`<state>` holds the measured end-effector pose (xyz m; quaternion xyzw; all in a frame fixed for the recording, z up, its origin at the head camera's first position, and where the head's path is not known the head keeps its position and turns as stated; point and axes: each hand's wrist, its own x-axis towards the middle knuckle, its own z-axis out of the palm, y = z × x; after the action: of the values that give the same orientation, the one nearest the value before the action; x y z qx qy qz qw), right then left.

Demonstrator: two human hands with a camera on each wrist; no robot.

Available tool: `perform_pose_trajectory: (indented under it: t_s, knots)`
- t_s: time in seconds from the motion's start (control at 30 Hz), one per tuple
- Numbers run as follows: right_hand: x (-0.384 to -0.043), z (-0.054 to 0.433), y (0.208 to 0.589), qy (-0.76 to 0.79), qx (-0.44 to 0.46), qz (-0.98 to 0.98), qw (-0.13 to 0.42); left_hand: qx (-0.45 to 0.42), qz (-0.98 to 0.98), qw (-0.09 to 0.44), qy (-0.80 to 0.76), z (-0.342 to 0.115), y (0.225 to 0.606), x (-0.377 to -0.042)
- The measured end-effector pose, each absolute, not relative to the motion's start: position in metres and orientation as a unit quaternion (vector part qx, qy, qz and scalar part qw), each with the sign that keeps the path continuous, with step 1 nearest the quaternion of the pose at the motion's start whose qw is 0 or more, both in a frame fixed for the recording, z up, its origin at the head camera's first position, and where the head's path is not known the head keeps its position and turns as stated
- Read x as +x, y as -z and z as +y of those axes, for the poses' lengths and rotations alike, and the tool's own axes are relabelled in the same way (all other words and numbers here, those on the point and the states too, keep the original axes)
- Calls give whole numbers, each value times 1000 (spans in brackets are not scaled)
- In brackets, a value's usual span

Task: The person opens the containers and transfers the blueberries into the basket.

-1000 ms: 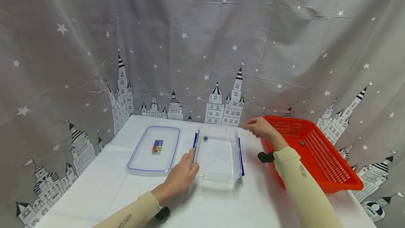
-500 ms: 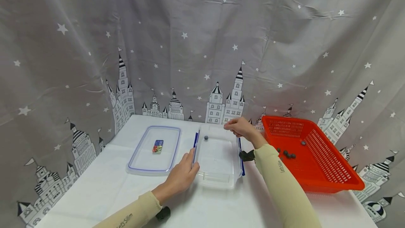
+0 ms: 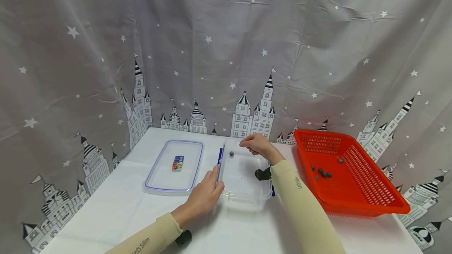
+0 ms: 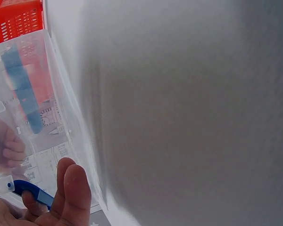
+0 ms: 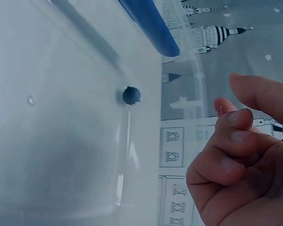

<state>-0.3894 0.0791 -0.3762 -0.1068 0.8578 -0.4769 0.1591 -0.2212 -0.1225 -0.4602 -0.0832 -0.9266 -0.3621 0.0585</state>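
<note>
A clear plastic food container [image 3: 243, 175] with blue side latches stands mid-table, its lid off. One blueberry [image 5: 131, 95] lies inside near the far left corner. My left hand [image 3: 205, 195] holds the container's left side at the blue latch [image 4: 34, 192]. Over the container's far end hovers my right hand [image 3: 259, 145], its other fingers curled and its thumb [image 5: 254, 92] bent toward the index finger. No berry shows in the right hand, though part of the fingertips is hidden. Several more blueberries [image 3: 325, 173] lie in the red basket [image 3: 367, 203] at the right.
The container's lid [image 3: 155, 181], blue-edged with a small colourful label [image 3: 178, 163], lies flat on the left. A white cloth covers the table [image 3: 116, 214]. Behind it hangs a grey curtain [image 3: 212, 50] printed with castles and stars.
My right hand has moved left from the basket's near-left rim to above the container's far end. Berries it had covered in the basket are now in view. The left hand stays put.
</note>
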Motion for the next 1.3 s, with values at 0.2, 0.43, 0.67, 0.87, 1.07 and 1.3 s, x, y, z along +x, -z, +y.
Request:
perform_pose_trajectory:
  t_s: [0.2,0.43,0.67,0.87,1.07,1.3]
  knots:
    - [-393,71,388,497,-110,846,157,-90,-929,69,352,-123,460,-221]
    - [-396,63,400,510,-89,839,164,-86,-929,59,355,-123,461,-223]
    - [-401,56,412,517,-68,836,168,-84,-929,54,356,-122,460,-223]
    - [-401,53,420,505,-47,845,170,-85,-929,54,356,-122,459,-223]
    - [-399,47,424,490,-39,854,169,-84,-928,51,358,-123,459,-222]
    - [-400,43,432,483,-26,858,175,-87,-928,53,359,-124,461,-222]
